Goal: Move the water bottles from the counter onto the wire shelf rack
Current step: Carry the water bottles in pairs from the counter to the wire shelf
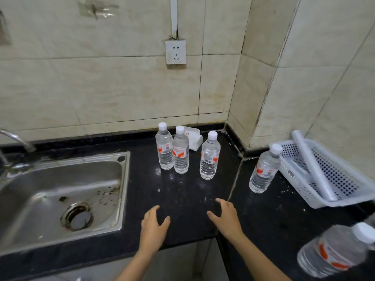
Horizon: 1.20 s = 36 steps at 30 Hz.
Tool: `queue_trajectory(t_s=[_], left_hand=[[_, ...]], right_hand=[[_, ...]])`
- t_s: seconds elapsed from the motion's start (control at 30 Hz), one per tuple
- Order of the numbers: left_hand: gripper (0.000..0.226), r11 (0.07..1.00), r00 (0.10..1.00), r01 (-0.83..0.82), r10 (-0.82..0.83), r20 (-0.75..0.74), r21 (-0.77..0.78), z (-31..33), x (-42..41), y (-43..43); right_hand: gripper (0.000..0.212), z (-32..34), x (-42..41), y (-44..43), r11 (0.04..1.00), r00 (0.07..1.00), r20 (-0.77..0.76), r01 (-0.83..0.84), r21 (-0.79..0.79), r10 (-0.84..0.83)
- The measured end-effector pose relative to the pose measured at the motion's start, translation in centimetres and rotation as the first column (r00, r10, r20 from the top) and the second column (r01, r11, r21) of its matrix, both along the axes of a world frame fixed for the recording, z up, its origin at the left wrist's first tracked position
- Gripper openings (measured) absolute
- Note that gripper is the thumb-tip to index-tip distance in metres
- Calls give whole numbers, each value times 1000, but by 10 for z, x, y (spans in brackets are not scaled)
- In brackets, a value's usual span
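Observation:
Three clear water bottles with white caps and red-and-white labels stand on the black counter (182, 191) near the back wall: one at the left (164, 149), one touching it (180, 153), one apart to the right (210, 157). Another bottle (263, 171) stands further right beside a white basket. A blurred bottle (336, 252) sits at the lower right corner. My left hand (154, 226) and my right hand (227, 216) hover over the counter's front part, fingers spread, holding nothing. No wire shelf rack is in view.
A steel sink (113, 199) with a tap (14, 138) fills the left. A white perforated plastic basket (332, 179) holding a white roll sits at the right. A white packet (194, 136) lies behind the bottles. A wall socket (175, 52) is above.

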<state>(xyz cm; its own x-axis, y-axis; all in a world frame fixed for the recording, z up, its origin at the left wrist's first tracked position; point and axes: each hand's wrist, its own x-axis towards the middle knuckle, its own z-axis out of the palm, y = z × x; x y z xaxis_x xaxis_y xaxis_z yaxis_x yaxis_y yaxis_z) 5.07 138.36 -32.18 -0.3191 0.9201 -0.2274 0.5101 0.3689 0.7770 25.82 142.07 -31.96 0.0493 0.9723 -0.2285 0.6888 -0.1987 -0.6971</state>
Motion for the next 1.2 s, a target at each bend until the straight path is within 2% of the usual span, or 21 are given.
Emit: queue_trajectory(t_s=[0.13,0.27,0.43,0.5,0.57,0.63,0.7,0.9,1.0,1.07,1.13,1.2], left_hand=[[50,997,996,-63,65,55,-37,-13,-14,27],[50,1000,994,-14,13,106,8,-10,-18,71],[52,971,982,52,-92,166,235,19,-14,141],[54,928,977,76,-143,158,365,34,-11,171],[54,895,973,114,-187,132,430,45,-7,195],[54,882,969,174,-233,85,438,48,0,214],[56,872,964,209,-259,55,442,47,6,228],[78,865,974,212,-225,-27,454,37,17,249],[76,849,961,278,-242,-136,450,31,15,247],[73,826,940,336,-265,-213,452,26,16,244],[67,818,936,351,-293,-194,457,23,20,239],[59,834,941,333,-321,-104,440,26,26,239]], right_hand=[[60,-11,-6,22,999,1000,17,10,-46,-10],[61,-10,-17,43,997,998,39,55,-47,-53],[76,27,-18,98,982,984,39,167,92,-171],[81,46,-17,129,959,972,-10,233,158,-235],[82,61,-19,153,937,950,-97,309,162,-296],[85,69,-25,172,919,924,-166,367,143,-343],[87,70,-32,187,910,921,-170,378,171,-351],[67,53,-43,200,886,894,-207,432,169,-397],[66,40,-44,194,865,859,-311,472,172,-407],[64,34,-44,190,845,845,-322,500,189,-428],[63,33,-45,188,842,848,-300,503,194,-437],[63,33,-45,187,857,863,-271,482,185,-427]])
